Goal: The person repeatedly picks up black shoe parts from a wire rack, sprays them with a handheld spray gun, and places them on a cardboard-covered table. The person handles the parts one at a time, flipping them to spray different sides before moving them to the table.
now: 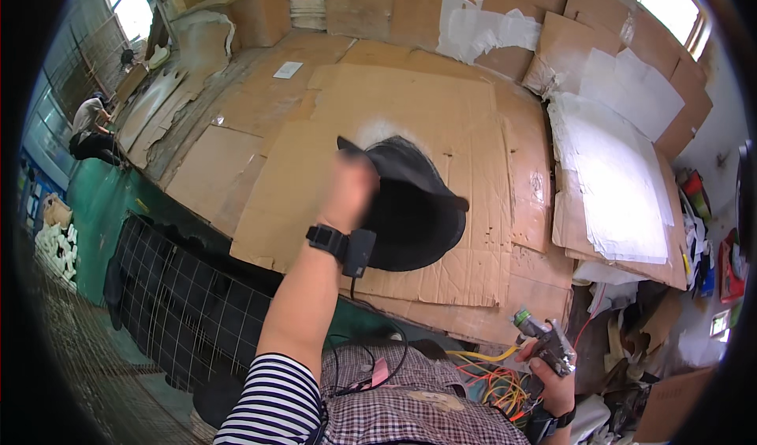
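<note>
A black hat [418, 224] with a wide brim and a dark hollow is tilted over the brown cardboard sheet [449, 287] in the middle. My left hand [351, 185] grips its left edge; the fingers are blurred. A dark strap with a small box sits on that wrist. At the lower right, my right hand [550, 378] is wrapped around a metal spray gun [556, 349] with a green end, which points up and to the left. A yellow hose [493, 357] runs to it. The gun is well apart from the hat.
Cardboard panels [359, 7] stand along the back. White-coated sheets [615, 185] lie at the right. A wire rack [181, 287] with dark pieces stands at the left front. Tangled coloured wires [505, 390] hang by my apron. Another person [91, 121] crouches far left.
</note>
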